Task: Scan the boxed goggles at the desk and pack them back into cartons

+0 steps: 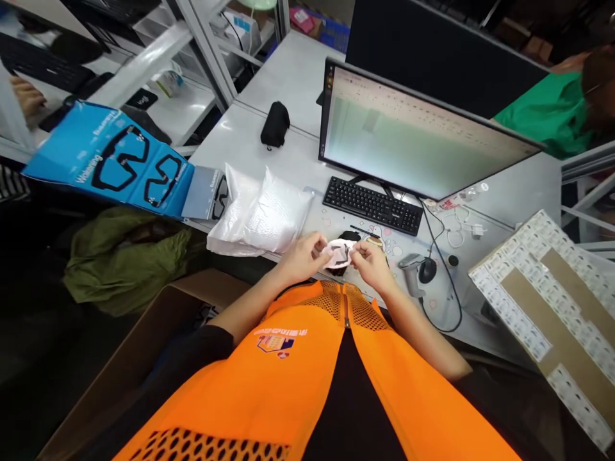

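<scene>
My left hand point(306, 257) and my right hand point(371, 261) are pinched on opposite edges of a small white, roundish, soft-looking piece point(339, 253) with a dark mark inside it. I cannot make out exactly what it is. It is held just above the front edge of the desk, close to my orange vest. Behind and partly beneath it lies a black object point(352, 235), mostly covered. To the left of my left hand are white padded mailer bags point(276, 214). A handheld barcode scanner point(411, 272) lies to the right of my right hand.
Beyond my hands stand a keyboard point(372, 205) and a monitor point(413, 134). A mouse point(427, 270) with its cable lies at right, near a label-covered carton point(552, 320). Blue goggle packaging point(120, 160) extends at left; a black case point(275, 125) sits farther back. A person in green is across.
</scene>
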Motion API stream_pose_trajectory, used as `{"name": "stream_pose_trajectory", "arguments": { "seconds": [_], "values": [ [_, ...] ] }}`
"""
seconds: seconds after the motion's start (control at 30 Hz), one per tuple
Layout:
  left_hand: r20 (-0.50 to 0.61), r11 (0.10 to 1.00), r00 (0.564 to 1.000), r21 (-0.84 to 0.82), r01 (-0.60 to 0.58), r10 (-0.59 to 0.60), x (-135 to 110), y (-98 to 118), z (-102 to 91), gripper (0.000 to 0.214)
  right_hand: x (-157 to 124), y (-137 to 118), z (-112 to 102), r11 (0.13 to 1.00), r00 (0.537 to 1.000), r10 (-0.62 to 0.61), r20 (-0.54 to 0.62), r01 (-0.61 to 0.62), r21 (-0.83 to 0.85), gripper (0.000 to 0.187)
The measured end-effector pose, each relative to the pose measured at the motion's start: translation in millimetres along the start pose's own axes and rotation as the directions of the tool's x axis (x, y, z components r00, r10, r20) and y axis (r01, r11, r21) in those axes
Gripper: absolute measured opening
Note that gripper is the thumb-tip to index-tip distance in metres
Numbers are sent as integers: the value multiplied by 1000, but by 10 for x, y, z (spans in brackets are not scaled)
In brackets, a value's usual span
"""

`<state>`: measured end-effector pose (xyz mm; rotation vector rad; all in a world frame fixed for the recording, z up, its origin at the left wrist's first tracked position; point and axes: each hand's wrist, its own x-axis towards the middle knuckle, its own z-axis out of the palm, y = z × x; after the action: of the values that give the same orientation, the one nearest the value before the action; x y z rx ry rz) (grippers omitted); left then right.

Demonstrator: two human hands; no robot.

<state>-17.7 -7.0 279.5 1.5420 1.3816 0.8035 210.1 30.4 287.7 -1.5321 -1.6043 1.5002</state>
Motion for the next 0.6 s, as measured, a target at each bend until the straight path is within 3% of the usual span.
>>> {"name": "stream_pose_trajectory", "arguments": {
  "seconds": [0.13, 0.27, 0.43, 0.6],
  "values": [
    [-77, 982, 979, 6, -191, 191, -49, -150, 79, 27, 54, 177, 118, 985, 998, 56, 41, -62, 159, 26],
    [-72, 956, 963, 163, -245, 260, -9, -344, 141, 15, 146, 434, 324, 936, 989, 120, 86, -141, 321, 32],
    [63, 893, 993, 434, -116, 98, 70, -561, 341, 18, 181, 697, 614, 908, 963, 233, 133, -265, 324, 31],
    [140, 793, 984, 610, 2, -110, 151, -535, 608, 27, 105, 793, 691, 943, 973, 210, 96, -228, 244, 20]
  ]
}}
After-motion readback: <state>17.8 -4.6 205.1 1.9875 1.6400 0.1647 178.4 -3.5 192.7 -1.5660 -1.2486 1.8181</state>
